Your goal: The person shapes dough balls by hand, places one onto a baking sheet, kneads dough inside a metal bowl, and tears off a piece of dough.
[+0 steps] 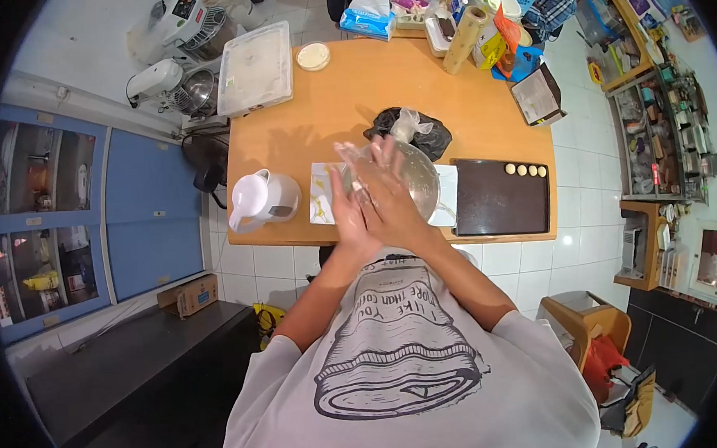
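My left hand (351, 216) and my right hand (387, 199) are brought together palm to palm over the near edge of the table, fingers pointing away from me. The skin looks shiny, with whitish smears near the fingers. Anything between the palms is hidden. Just behind them sits a see-through bowl (424, 180), partly covered by my right hand. A white sheet or board (322, 210) with yellow marks lies under and left of the bowl. To the right, a dark baking tray (496, 199) holds several small pale balls (522, 170) along its far right edge.
A white jug (267, 198) stands left on the wooden table (326, 103). Behind the bowl lies a black plastic bag (435, 137). A lidded plastic box (256, 70), a round tub (313, 57), a film roll (466, 38) and an opened carton (537, 96) are farther back.
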The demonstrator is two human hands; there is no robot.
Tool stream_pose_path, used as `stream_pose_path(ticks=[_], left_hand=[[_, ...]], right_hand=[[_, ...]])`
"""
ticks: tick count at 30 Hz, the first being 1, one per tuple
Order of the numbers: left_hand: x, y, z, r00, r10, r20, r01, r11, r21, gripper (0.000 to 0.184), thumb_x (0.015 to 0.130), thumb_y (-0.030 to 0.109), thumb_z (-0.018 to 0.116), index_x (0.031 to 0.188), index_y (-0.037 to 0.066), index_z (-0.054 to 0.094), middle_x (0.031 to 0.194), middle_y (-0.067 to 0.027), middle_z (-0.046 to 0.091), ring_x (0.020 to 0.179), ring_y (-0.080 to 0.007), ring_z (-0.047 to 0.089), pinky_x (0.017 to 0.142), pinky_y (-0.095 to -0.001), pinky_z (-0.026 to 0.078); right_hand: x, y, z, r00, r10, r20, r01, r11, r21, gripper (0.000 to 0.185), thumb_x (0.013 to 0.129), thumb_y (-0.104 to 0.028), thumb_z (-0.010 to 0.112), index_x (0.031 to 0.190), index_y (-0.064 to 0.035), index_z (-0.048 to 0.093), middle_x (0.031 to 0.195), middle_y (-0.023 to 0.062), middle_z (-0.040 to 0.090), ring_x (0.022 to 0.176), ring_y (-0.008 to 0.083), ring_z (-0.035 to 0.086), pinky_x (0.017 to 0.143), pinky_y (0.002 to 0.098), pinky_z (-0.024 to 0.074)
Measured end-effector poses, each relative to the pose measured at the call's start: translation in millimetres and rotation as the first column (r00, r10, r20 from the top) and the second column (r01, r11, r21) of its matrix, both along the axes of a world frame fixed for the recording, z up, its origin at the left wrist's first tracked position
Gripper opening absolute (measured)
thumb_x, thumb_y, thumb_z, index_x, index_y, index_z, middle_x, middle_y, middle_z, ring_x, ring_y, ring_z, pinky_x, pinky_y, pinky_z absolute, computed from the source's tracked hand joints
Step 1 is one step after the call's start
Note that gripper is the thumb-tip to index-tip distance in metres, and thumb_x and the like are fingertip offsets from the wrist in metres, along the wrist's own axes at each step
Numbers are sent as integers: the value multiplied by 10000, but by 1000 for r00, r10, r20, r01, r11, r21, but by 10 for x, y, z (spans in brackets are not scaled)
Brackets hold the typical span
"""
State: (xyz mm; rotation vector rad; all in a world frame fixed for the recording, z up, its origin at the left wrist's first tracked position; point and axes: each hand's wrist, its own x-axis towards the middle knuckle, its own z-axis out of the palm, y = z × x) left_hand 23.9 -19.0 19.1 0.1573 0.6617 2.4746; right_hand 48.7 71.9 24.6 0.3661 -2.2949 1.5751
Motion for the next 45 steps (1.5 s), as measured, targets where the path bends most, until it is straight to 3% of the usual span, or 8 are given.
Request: stream_pose_path(ticks=[10, 14, 22, 25, 28, 31, 40, 45], left_hand=[[-235, 43, -116, 992, 120, 30, -118, 992, -53, 858, 1064, 723, 205, 1703, 150, 190, 1765, -120, 203, 1623, -295, 197, 1292, -524, 187], [-56, 133, -241, 999, 44, 20, -42, 995, -91, 869, 1063, 728, 219, 1701, 139, 190, 1752, -125, 236, 1622, -282, 201, 1294, -516, 178], [14, 94, -137, 999, -27, -42, 21, 990, -142, 901, 1045, 753, 218, 1702, 137, 191, 1757, -123, 226, 1624, -307, 187, 1292, -523, 179], [-5, 86, 29, 990, 7, 137, -5, 1000, -19, 900, 1042, 746, 232, 1704, 137, 182, 1763, -145, 193, 1627, -317, 174, 1300, -521, 154], [-116, 86, -136, 989, 142, -48, -145, 987, -64, 898, 1046, 737, 228, 1700, 124, 186, 1763, -151, 190, 1628, -310, 175, 1304, -510, 153], [67, 96, -214, 991, -107, 78, 105, 994, 25, 917, 1043, 748, 234, 1697, 106, 182, 1763, -150, 190, 1626, -304, 182, 1310, -496, 152], [-19, 111, -123, 997, -73, 18, 72, 996, 49, 899, 1054, 742, 215, 1697, 114, 195, 1775, -128, 159, 1636, -277, 143, 1309, -481, 106], [-87, 97, -99, 999, 29, 30, -29, 1000, 9, 860, 1066, 707, 226, 1700, 127, 198, 1781, -114, 142, 1638, -274, 137, 1307, -494, 98]], right_hand=[[-81, 77, -141, 1000, 0, 27, 1, 999, -37, 568, 1033, -93, 485, 1596, -41, 428, 1606, 212, 476, 1520, 407, 407, 1275, 493, 233], [-130, 35, -230, 995, 21, -97, -24, 999, -25, 596, 960, -53, 522, 1546, 31, 446, 1560, 265, 498, 1439, 467, 471, 1221, 512, 346], [-48, 81, -82, 1000, -20, -6, 20, 997, 74, 577, 1014, -104, 489, 1585, -33, 445, 1609, 202, 476, 1537, 422, 374, 1288, 548, 184], [-72, 131, -44, 998, -50, -42, 56, 986, 159, 573, 1015, -112, 492, 1579, -24, 449, 1611, 202, 474, 1536, 425, 372, 1290, 557, 172], [48, -15, -77, 993, 73, -98, -69, 997, 41, 574, 1001, -105, 496, 1566, -11, 459, 1614, 197, 475, 1541, 417, 367, 1296, 554, 142], [-25, 73, -61, 996, -35, -81, 48, 984, 169, 603, 975, -82, 522, 1569, -6, 451, 1604, 213, 475, 1530, 432, 370, 1291, 573, 145], [-3, 155, -136, 993, 13, 121, -48, 954, 294, 541, 1003, -92, 491, 1537, -13, 492, 1615, 208, 461, 1548, 424, 345, 1273, 614, 162], [-82, 117, -78, 997, -75, -19, 78, 971, 224, 578, 972, -101, 532, 1543, -24, 492, 1604, 212, 473, 1535, 451, 355, 1269, 614, 179]])
